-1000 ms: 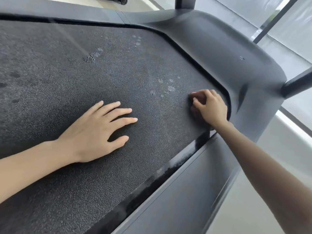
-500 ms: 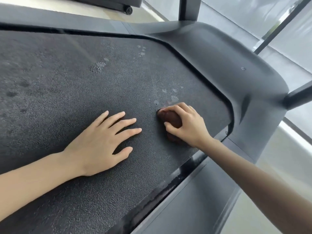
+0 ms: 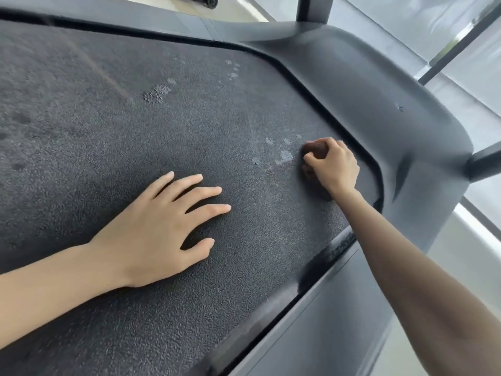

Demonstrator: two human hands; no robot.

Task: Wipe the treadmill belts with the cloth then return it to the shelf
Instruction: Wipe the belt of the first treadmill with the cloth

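the right hand gripped a dark brown cloth bunched into a wad. its fingers curled tight over the top, so the cloth showed only at their left side and under the thumb. the cloth sat on the treadmill belt near its far right corner, just right of some pale spots. the left hand lay flat on the belt, nearer, fingers straight and spread, holding nothing, apart from the cloth.
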